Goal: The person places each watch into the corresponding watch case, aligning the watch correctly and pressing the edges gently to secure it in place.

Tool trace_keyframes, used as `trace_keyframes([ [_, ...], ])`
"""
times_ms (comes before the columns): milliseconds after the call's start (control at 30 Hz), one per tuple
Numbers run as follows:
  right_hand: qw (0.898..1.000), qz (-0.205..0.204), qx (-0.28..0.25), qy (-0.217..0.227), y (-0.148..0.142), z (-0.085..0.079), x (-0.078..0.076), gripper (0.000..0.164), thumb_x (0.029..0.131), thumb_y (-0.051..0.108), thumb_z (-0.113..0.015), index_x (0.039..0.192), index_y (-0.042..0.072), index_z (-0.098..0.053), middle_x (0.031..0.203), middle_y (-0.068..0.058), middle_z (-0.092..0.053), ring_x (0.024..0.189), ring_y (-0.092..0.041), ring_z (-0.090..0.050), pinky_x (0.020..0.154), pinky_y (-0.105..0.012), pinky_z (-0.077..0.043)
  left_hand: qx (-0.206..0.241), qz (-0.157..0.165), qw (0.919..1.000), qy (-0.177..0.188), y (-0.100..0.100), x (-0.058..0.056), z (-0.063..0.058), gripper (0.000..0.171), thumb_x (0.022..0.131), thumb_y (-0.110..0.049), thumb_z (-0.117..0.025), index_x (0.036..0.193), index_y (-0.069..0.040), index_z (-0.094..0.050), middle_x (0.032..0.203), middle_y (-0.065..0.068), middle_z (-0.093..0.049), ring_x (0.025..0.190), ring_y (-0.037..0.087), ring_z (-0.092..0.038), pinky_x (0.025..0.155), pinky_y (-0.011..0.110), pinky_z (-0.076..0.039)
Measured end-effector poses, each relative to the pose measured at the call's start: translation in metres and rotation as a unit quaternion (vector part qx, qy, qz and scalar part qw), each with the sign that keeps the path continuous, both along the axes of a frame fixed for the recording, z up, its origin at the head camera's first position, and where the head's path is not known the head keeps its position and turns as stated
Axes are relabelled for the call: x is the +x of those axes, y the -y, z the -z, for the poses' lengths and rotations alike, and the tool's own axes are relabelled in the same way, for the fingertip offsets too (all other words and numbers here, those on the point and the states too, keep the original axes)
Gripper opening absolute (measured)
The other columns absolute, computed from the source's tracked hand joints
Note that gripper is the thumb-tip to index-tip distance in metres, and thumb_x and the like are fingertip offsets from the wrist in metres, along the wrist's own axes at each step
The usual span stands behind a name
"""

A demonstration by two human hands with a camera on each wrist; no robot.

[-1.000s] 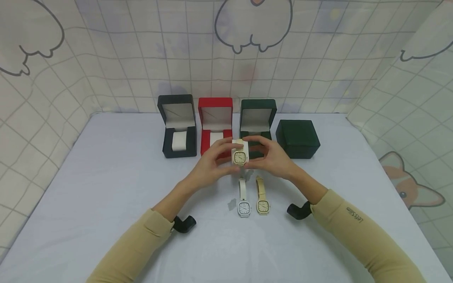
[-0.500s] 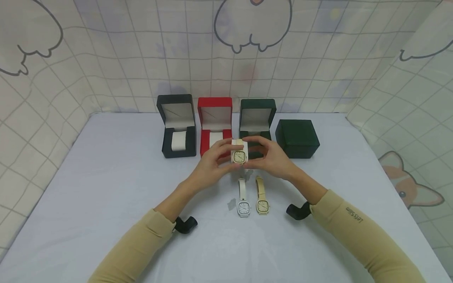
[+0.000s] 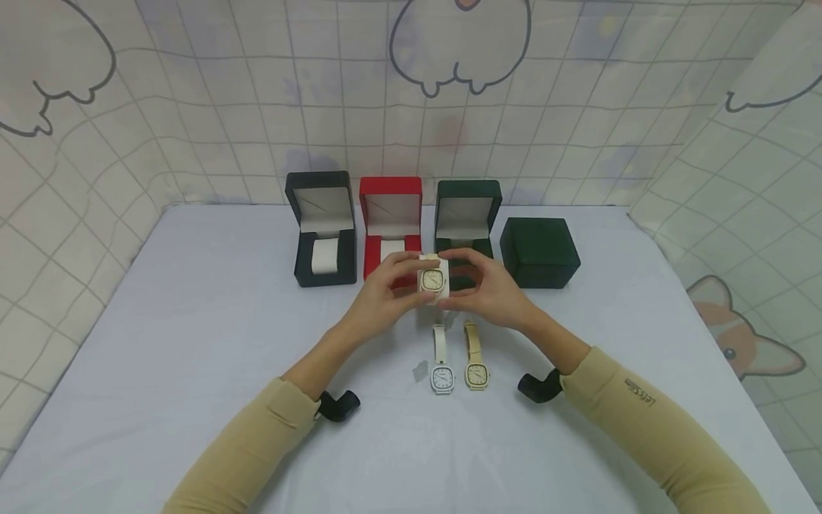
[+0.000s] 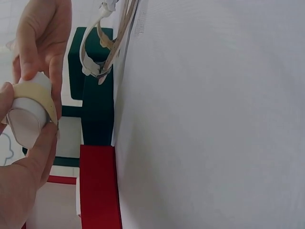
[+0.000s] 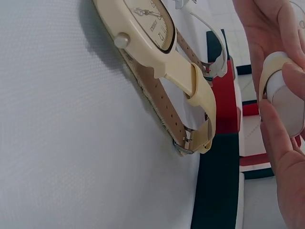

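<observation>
In the head view, both hands hold a white watch pillow wearing a cream-strapped watch, raised off the table before the open boxes. My left hand grips it from the left, fingers over the top and thumb below. From the other side my right hand pinches it with curled fingers. The left wrist view shows the cream strap wrapped around the pillow. Below the hands lie a white watch and a beige watch, dials toward me, straps pointing away.
Along the back stand an open black box with a white pillow, an open red box with a pillow, and an open green box partly hidden by my right hand. To their right sits a closed green box.
The held watch and pillow have shifted very slightly, the dial now sitting a little higher and further left. Both hands keep their hold; the boxes and lying watches have not moved.
</observation>
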State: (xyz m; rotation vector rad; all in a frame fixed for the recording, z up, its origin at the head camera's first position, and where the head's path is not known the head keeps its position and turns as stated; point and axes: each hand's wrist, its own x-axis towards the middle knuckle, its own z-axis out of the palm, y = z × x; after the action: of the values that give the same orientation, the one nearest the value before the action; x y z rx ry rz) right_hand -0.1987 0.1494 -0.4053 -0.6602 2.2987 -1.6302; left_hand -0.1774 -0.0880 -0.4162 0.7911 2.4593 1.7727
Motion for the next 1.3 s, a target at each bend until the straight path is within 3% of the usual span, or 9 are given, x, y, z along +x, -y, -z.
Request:
trace_keyframes([
  [400, 1.000, 0.013, -0.009, -0.004, 0.001, 0.004, -0.002, 0.075, 0.083, -0.001, -0.084, 0.148, 0.010, -0.047, 0.150, -0.006, -0.045, 0.124, -0.031, -0.059, 0.088, -0.032, -0.058, 0.018, -0.020, 0.9992, 0.029, -0.006, -0.005, 0.001, 0.052, 0.092, -0.013, -0.079, 0.142, -0.019, -0.064, 0.146, 0.003, -0.049, 0.126, 0.022, -0.049, 0.105, 0.044, -0.049],
  [867, 1.000, 0.023, -0.011, -0.003, 0.001, 0.003, -0.001, 0.078, 0.082, -0.004, -0.084, 0.148, 0.010, -0.045, 0.151, -0.007, -0.043, 0.125, -0.033, -0.058, 0.087, -0.032, -0.059, -0.002, -0.027, 0.9993, 0.025, -0.009, -0.007, -0.001, 0.050, 0.092, -0.014, -0.079, 0.140, -0.019, -0.065, 0.145, 0.002, -0.049, 0.129, 0.019, -0.046, 0.102, 0.034, -0.051],
  [1300, 0.999, 0.033, 0.011, -0.002, -0.002, 0.003, -0.002, 0.081, 0.082, -0.002, -0.085, 0.150, 0.011, -0.043, 0.153, -0.007, -0.043, 0.129, -0.032, -0.056, 0.088, -0.031, -0.058, -0.002, -0.028, 0.9995, 0.013, -0.014, -0.012, 0.000, 0.049, 0.091, -0.014, -0.080, 0.138, -0.017, -0.067, 0.144, 0.004, -0.050, 0.126, 0.022, -0.049, 0.100, 0.037, -0.052],
])
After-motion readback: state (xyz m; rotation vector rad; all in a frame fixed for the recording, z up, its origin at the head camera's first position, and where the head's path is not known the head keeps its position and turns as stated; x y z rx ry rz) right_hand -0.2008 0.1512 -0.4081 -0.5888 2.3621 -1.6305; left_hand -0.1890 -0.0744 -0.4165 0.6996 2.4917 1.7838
